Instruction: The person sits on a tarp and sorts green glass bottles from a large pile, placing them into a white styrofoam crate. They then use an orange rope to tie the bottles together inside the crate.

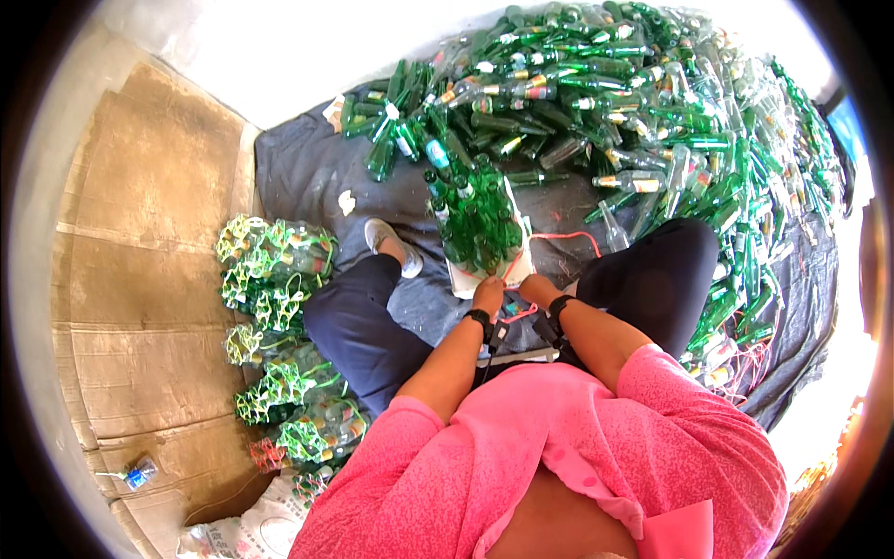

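Between my knees, green glass bottles [478, 210] stand packed upright on a white tray-like base [460, 281]. Close to its near edge, my left hand [488, 293] is closed on a thin red cord [510, 270] that runs up along the bottles. My right hand [537, 288], just beside it, is closed too, with the same red cord coming out below it. More of this cord trails away to the right of the base. The fingertips of both hands are small and partly hidden. A dark band sits on each wrist.
A large heap of loose green and clear bottles [596, 84] rises behind and to the right. Bundles of bottles in green netting-like cord [279, 307] line the left side beside flattened cardboard [149, 279]. A white sack [247, 531] lies lower left, on the dark sheet's side.
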Action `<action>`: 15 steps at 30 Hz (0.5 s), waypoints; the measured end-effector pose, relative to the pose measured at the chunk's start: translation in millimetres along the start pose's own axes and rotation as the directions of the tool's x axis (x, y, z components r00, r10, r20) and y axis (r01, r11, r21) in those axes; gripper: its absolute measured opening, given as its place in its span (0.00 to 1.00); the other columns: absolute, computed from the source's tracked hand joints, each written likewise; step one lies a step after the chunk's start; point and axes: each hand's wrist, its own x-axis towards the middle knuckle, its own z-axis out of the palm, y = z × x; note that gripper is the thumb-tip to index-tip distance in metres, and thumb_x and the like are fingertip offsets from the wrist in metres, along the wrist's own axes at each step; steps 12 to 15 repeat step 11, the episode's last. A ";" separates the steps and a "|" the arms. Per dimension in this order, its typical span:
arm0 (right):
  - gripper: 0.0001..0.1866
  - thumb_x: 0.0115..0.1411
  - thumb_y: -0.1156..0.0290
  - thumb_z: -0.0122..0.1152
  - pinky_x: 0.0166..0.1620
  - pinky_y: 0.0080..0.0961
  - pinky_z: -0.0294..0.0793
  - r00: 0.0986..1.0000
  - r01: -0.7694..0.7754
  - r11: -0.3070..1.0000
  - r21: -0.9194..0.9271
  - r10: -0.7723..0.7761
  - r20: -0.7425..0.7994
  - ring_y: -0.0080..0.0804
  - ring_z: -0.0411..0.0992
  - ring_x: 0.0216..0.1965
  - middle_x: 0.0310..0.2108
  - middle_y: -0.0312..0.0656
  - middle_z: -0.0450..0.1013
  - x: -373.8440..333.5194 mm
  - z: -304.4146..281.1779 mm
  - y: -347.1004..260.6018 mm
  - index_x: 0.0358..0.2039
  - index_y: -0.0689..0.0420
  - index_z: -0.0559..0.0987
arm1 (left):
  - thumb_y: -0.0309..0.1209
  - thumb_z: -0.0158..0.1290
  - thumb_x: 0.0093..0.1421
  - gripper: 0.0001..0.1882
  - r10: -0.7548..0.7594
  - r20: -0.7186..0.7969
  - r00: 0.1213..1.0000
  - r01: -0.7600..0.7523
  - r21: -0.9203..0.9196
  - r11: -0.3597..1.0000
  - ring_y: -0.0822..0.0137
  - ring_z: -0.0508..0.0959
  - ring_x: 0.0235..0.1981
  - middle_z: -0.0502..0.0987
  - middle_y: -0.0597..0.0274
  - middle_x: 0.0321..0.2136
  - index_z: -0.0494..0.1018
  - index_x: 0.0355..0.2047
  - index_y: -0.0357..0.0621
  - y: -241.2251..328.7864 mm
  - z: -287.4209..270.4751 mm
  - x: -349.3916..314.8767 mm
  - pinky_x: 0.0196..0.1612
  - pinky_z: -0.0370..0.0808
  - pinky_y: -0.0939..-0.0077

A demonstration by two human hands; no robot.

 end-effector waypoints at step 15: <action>0.08 0.56 0.67 0.65 0.29 0.40 0.76 0.887 0.351 0.927 0.135 -0.375 0.269 0.43 0.79 0.27 0.25 0.46 0.78 -2.6 -44.1 12.3 0.25 0.57 0.83 | 0.37 0.53 0.67 0.10 -0.272 0.086 0.958 0.286 -0.325 0.901 0.72 0.70 0.16 0.71 0.69 0.20 0.72 0.32 0.46 33.3 -4.3 -27.1 0.16 0.65 0.76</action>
